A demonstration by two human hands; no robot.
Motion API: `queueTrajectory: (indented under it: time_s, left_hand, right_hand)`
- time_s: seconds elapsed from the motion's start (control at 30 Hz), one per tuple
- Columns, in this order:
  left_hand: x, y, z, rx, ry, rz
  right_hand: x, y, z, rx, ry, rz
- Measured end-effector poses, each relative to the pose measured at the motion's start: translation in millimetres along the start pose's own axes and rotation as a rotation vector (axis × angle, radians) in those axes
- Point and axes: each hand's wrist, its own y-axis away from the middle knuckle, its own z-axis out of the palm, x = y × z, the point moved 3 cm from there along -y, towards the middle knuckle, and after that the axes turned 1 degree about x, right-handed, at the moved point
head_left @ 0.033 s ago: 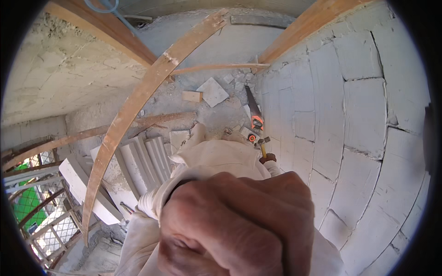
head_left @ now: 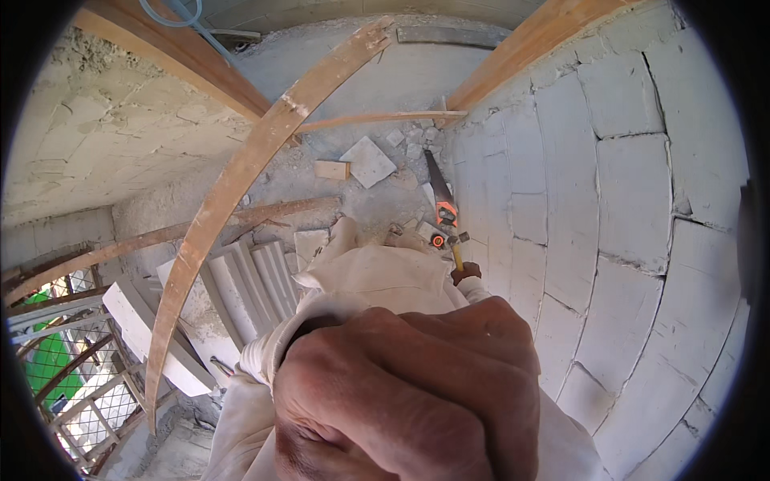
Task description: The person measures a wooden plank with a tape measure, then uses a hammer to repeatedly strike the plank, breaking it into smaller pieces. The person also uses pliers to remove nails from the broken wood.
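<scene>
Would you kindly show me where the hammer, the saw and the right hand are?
Hammer [head_left: 457, 256], head view: on its yellowish handle.
Saw [head_left: 440, 189], head view: on its dark blade.
Right hand [head_left: 465, 274], head view: on the middle of the fist.

Hammer (yellow-handled), head foremost, in right hand

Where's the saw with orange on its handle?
In the head view, the saw lies on the floor right of centre, beside the pale block wall, just beyond the hammer in the right hand.

Loose cream clothing, long sleeves
</scene>
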Motion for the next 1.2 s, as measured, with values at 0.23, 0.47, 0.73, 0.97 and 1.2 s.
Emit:
queueTrajectory:
  time_s: [0.23, 0.47, 0.73, 0.97, 1.2]
  left_hand:
    - [69, 6, -48, -0.024, -0.115, -0.179]
    - [157, 76, -312, 0.51, -1.864, -0.557]
    - [150, 105, -395, 0.494, -1.946, -1.279]
    - [154, 122, -403, 0.423, -1.994, -1.242]
    - [143, 129, -419, 0.395, -2.025, -1.18]
  right_hand:
    - [-154, 61, -159, 0.234, -0.48, -0.255]
    - [-308, 145, -242, 0.225, -0.694, -0.622]
    - [-419, 152, -286, 0.289, -0.62, -0.806]
    - [-456, 204, -306, 0.557, -0.802, -1.213]
    - [-433, 171, -296, 0.486, -0.465, -0.888]
